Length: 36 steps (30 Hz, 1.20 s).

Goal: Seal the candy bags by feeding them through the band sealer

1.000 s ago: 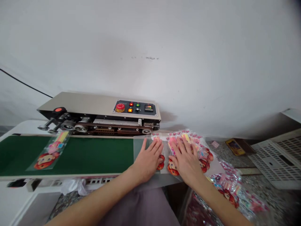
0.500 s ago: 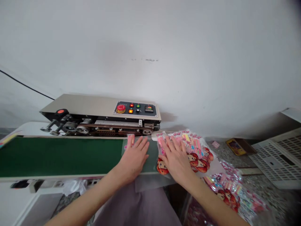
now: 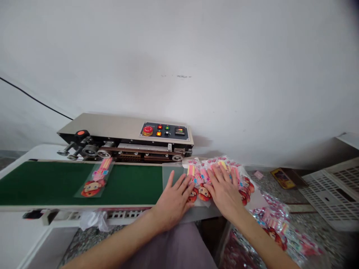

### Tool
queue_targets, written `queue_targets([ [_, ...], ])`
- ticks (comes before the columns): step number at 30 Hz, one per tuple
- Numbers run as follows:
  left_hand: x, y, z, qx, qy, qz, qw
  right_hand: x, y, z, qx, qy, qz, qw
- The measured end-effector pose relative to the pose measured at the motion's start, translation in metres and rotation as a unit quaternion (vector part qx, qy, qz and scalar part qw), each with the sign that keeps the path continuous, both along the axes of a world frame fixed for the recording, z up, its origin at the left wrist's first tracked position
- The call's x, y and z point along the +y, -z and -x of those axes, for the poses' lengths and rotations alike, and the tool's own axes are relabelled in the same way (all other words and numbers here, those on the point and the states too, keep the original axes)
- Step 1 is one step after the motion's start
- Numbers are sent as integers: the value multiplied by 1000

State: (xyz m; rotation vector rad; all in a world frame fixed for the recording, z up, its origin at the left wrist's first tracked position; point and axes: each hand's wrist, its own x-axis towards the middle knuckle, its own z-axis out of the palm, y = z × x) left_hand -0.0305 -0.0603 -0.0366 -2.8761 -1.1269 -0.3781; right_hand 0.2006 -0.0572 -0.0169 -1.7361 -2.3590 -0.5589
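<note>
My left hand (image 3: 174,201) lies flat with fingers spread, its fingertips at the left edge of a pile of clear plastic packets (image 3: 204,192). These hold pink-and-yellow striped pieces and a red-haired cartoon head. On the same pile, further right, rests my right hand (image 3: 226,188), also flat and spread. A single packet (image 3: 97,179) lies slanted on the green conveyor belt (image 3: 131,186), its top end by the rollers of the band sealing machine (image 3: 117,129). My palms partly cover the packets beneath them.
The machine's control panel (image 3: 165,130) has a red stop button and lit switches. More shiny packets (image 3: 275,224) are heaped low at the right. Beyond them are a small box (image 3: 283,178) and a white slatted crate (image 3: 331,194) on the floor. A white wall rises behind.
My left hand has shifted right, off the belt area to the pile's edge; my right hand moved slightly right. A packet now shows uncovered further left on the belt. The strip at far left is gone.
</note>
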Motion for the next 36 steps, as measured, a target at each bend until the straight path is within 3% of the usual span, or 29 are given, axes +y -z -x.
queue_targets([
  [4,7,-9,0,-21,0,13,1000,-4,-1,10,5,-13,-3,1000],
  [8,12,-12,2,-46,20,64,997,2,-16,19,19,-8,3,1000],
  [12,10,-12,4,-54,10,80,995,33,-30,37,82,-44,78,993],
  [16,9,-6,1,-60,-3,80,995,70,-23,54,141,-43,129,981],
  [20,9,0,-1,-67,-9,78,995,87,-16,58,150,-24,166,974],
  [29,8,5,0,-64,-9,46,997,90,-19,60,136,-5,174,975],
  [36,14,6,-6,-61,-24,42,997,53,-18,21,70,-33,65,995],
])
